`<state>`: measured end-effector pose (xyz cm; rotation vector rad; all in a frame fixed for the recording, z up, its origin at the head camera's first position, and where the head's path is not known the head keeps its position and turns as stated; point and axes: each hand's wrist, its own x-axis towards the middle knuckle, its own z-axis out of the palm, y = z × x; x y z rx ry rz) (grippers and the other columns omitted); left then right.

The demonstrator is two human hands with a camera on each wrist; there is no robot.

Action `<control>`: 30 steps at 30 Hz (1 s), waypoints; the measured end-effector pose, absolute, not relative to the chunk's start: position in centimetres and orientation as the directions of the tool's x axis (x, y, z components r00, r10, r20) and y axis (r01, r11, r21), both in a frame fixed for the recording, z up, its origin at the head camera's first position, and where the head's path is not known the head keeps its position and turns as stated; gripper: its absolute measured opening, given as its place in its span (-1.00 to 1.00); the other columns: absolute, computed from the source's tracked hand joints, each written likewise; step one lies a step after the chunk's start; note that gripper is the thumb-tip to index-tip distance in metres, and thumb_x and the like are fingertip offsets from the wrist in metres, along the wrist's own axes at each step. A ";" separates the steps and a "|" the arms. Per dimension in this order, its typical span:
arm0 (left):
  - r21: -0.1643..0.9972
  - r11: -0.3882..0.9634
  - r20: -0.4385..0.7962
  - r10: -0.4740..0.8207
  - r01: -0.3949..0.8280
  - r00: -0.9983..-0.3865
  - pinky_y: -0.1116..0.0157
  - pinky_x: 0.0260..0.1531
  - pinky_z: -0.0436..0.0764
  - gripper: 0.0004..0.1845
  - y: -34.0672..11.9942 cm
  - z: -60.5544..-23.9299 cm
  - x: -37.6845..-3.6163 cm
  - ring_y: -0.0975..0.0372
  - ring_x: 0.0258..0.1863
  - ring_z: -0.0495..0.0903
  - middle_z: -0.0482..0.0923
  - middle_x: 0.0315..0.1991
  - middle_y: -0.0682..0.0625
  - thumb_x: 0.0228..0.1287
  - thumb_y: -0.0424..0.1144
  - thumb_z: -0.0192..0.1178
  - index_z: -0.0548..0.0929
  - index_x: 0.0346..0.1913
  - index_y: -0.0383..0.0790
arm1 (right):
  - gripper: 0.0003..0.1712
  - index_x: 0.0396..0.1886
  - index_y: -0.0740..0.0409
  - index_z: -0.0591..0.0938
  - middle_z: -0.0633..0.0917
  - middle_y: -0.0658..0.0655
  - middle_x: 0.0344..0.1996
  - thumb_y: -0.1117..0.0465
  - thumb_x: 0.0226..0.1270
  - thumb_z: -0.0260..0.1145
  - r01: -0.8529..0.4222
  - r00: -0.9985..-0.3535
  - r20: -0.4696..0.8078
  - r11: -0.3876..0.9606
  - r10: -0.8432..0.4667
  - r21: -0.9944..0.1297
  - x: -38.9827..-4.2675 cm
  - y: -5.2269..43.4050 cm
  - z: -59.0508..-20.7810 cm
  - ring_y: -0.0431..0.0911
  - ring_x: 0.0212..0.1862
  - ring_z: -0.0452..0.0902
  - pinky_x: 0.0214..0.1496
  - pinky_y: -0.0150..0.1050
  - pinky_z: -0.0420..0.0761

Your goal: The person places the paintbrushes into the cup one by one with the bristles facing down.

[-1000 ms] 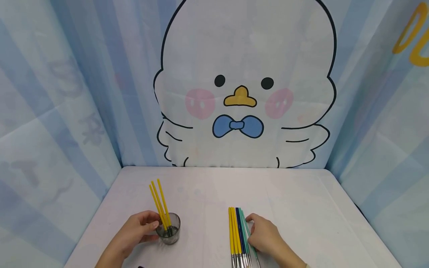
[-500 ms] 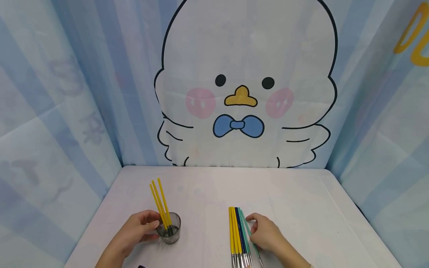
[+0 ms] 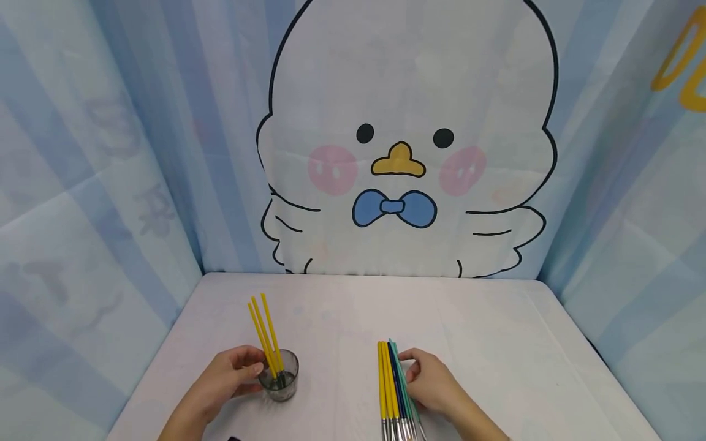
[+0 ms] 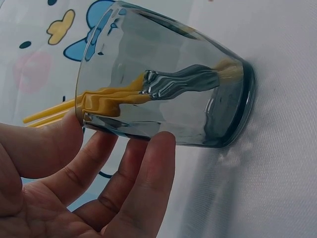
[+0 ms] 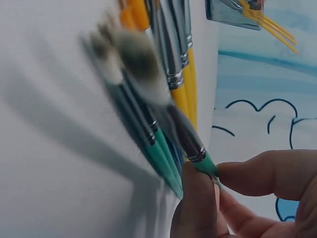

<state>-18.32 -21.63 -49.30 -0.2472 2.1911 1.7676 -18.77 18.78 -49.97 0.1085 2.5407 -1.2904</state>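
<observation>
Left hand (image 3: 223, 381) curled round glass (image 3: 280, 375) of yellow brushes (image 3: 265, 334), left of the brush row (image 3: 393, 392) on the counter (image 3: 496, 343). Right hand (image 3: 432, 383) at that row's right edge, pinching a green brush (image 5: 200, 159). Bristle ends cut off below, blurred in wrist view.

The left hand (image 3: 223, 383) lies low at the near left, fingers loosely curved, thumb forward. The right hand (image 3: 432, 383) sits at the near right, thumb and fingertips (image 5: 198, 198) pinched together.
</observation>
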 end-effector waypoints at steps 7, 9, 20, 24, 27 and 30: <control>0.918 0.219 -0.350 0.058 -0.330 -0.935 0.07 -0.03 0.87 -0.74 -21.5 -49.0 -18.1 0.16 -0.06 0.71 0.71 0.03 -0.18 0.53 -0.42 0.25 0.63 0.16 -0.47 | -0.16 0.36 0.23 0.59 0.60 0.11 -0.34 0.58 -0.09 0.29 0.178 -0.965 -0.252 0.525 -0.073 -0.832 -18.9 17.9 -49.4 -0.10 -0.51 0.42 -0.58 -0.41 0.49; 0.921 0.219 -0.346 0.076 -0.323 -0.935 0.08 -0.03 0.87 -0.74 -21.6 -48.9 -18.1 0.16 -0.05 0.71 0.71 0.03 -0.17 0.54 -0.41 0.24 0.62 0.17 -0.48 | -0.17 0.36 0.22 0.59 0.60 0.12 -0.32 0.58 -0.06 0.29 0.170 -0.969 -0.237 0.500 -0.073 -0.849 -18.9 17.6 -49.1 -0.11 -0.53 0.40 -0.58 -0.41 0.50; 0.922 0.211 -0.343 0.062 -0.323 -0.937 0.07 -0.04 0.87 -0.75 -21.6 -48.9 -18.2 0.16 -0.07 0.71 0.72 0.02 -0.17 0.52 -0.42 0.25 0.63 0.14 -0.47 | -0.24 0.36 0.19 0.60 0.57 0.14 -0.27 0.57 0.07 0.27 0.083 -0.986 -0.138 0.448 -0.092 -0.890 -19.8 15.5 -48.1 -0.11 -0.49 0.50 -0.54 -0.34 0.63; 0.919 0.209 -0.349 0.043 -0.333 -0.936 0.07 -0.05 0.87 -0.76 -21.4 -48.9 -18.4 0.16 -0.08 0.71 0.72 0.02 -0.17 0.51 -0.42 0.27 0.64 0.13 -0.46 | -0.27 0.36 0.16 0.60 0.58 0.13 -0.24 0.55 0.12 0.25 0.033 -0.992 -0.085 0.441 -0.098 -0.897 -20.0 14.9 -47.9 -0.11 -0.44 0.51 -0.50 -0.34 0.64; 0.920 0.209 -0.348 0.045 -0.332 -0.936 0.07 -0.04 0.87 -0.76 -21.4 -49.0 -18.3 0.16 -0.08 0.71 0.72 0.02 -0.17 0.51 -0.43 0.25 0.64 0.13 -0.47 | -0.27 0.37 0.13 0.61 0.59 0.14 -0.21 0.54 0.14 0.27 0.007 -0.994 -0.054 0.425 -0.098 -0.905 -20.0 14.3 -47.6 -0.09 -0.38 0.51 -0.45 -0.34 0.66; 0.920 0.210 -0.347 0.047 -0.330 -0.937 0.07 -0.05 0.87 -0.76 -21.4 -49.0 -18.2 0.16 -0.08 0.71 0.72 0.01 -0.17 0.51 -0.44 0.25 0.63 0.13 -0.48 | -0.28 0.37 0.10 0.61 0.59 0.14 -0.18 0.53 0.16 0.30 -0.014 -0.995 -0.027 0.406 -0.096 -0.914 -20.0 13.7 -47.2 -0.08 -0.34 0.52 -0.42 -0.36 0.64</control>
